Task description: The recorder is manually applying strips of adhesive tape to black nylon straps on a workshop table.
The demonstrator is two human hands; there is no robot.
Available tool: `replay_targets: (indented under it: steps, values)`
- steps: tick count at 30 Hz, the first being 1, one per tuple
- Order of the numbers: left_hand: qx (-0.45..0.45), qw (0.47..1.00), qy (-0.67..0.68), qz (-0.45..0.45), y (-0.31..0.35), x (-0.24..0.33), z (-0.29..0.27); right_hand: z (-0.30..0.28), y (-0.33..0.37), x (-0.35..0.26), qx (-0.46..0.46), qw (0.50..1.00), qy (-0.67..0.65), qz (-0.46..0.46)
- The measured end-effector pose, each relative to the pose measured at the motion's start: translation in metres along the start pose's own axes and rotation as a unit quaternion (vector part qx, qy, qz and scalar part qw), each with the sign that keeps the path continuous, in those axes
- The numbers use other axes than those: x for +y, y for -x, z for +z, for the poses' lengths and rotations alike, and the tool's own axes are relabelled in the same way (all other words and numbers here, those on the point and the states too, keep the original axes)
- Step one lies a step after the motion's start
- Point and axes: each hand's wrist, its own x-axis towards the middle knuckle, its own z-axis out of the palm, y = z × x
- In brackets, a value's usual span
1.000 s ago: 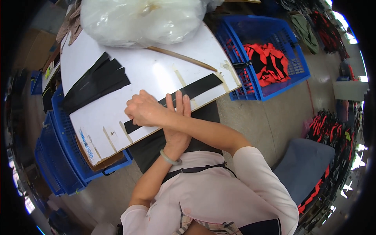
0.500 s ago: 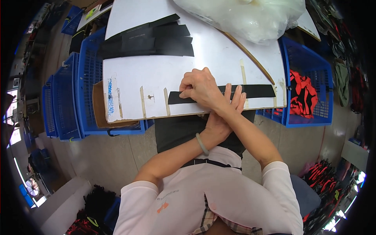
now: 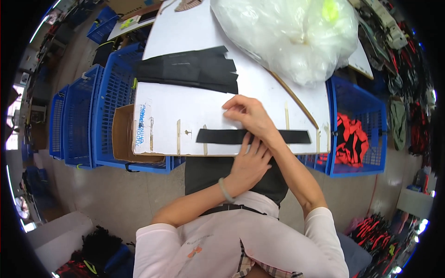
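A long black fabric strip lies flat along the near edge of the white table. My left hand comes from below, its fingers stretched out, with their tips on the strip's near edge around the middle. Crossing above it is my right forearm. Beyond the strip, my right hand hovers over the table, thumb and fingers bent together in a pinch. Whatever it may hold is too small to see. Farther back on the left, several black strips lie fanned in an overlapping pile.
A large clear plastic bag bulges at the back right, beside a thin wooden stick. Blue crates flank the table; the right one holds red and black fabric. An open cardboard box sits at the left edge.
My right hand has lifted off the strip and moved away from me. My left fingers have shifted left along the strip. The strip lies slightly farther left against the tape marks.
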Motion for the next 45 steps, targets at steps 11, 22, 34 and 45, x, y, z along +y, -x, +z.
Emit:
replay_targets:
  steps: [11, 22, 34, 45]
  values:
    - [0.137, 0.966, -0.053, -0.214, 0.088, -0.173, -0.065, 0.054, -0.119, -0.009, 0.173, 0.850, 0.419, -0.270]
    - [0.310, 0.668, 0.637, -0.228, 0.022, -0.153, -0.116, 0.021, -0.046, -0.079, -0.034, 0.996, -0.077, 0.024]
    - [0.293, 0.566, 0.745, -0.199, -0.042, -0.077, -0.105, 0.000, 0.051, -0.048, 0.061, 0.989, -0.114, 0.067]
    - [0.335, 0.629, 0.664, -0.225, -0.047, -0.065, -0.096, 0.000, 0.070, -0.039, 0.043, 0.945, -0.309, 0.096]
